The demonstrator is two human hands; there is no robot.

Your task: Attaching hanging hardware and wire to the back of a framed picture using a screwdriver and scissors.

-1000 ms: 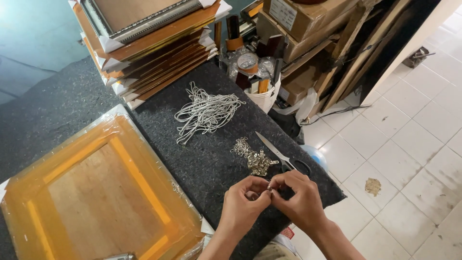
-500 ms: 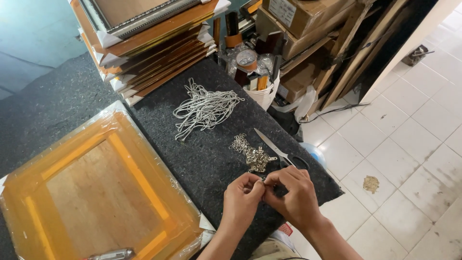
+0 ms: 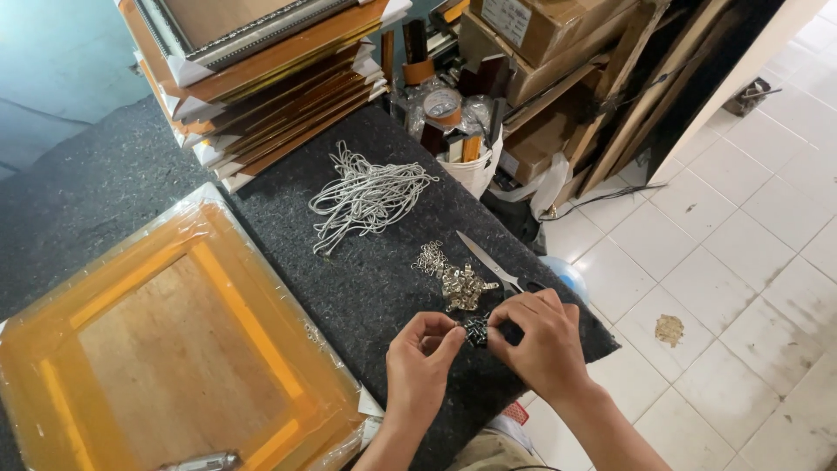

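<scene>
Bright even daylight, soft shadows, sharp focus, slight wide-angle bending at edges

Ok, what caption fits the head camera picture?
Two hands, left hand and right hand, pinch a small metal piece above a dark felt table.

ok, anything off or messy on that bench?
Minor only: the scissors lie near the felt mat's floor-side edge, the white cords are a loose tangle, and a brownish scrap lies on the floor tiles. Nothing looks damaged.
</scene>
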